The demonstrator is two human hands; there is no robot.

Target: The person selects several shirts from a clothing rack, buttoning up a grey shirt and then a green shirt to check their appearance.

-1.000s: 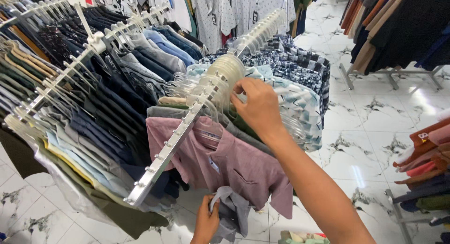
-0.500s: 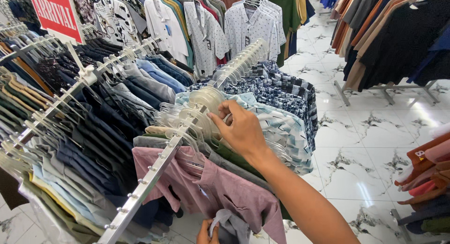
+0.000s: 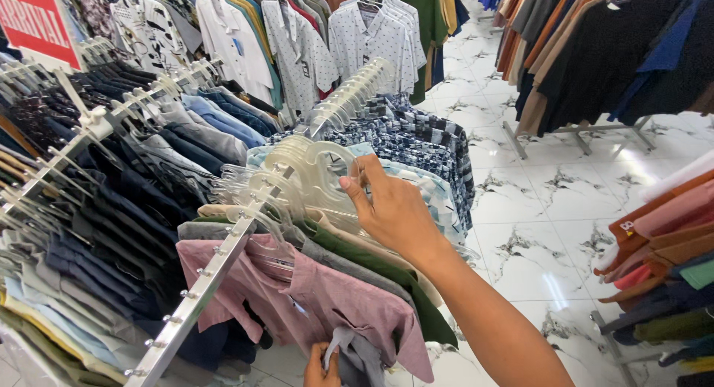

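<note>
My right hand (image 3: 390, 208) reaches in from the lower right and pinches a clear plastic hanger (image 3: 316, 178) in the bunch hanging on a sloped metal rack arm (image 3: 212, 279). The front shirt on that arm is dusty pink (image 3: 320, 298), with grey, green and beige shirts behind it. My left hand (image 3: 321, 366) shows only partly at the bottom edge, gripping a grey garment (image 3: 357, 353) that hangs under the pink shirt.
A second sloped arm (image 3: 67, 152) at left holds dark shirts below a red sign (image 3: 37, 18). Checked shirts (image 3: 416, 138) hang behind, white patterned shirts (image 3: 364, 37) further back. More racks (image 3: 595, 52) stand at right and folded clothes (image 3: 662, 245) at right edge. Floor is white marble (image 3: 535, 231).
The view has tilted up and closer. My right hand has slid down from the top of the hanger bunch and now pinches one hanger. My left hand sits lower in view.
</note>
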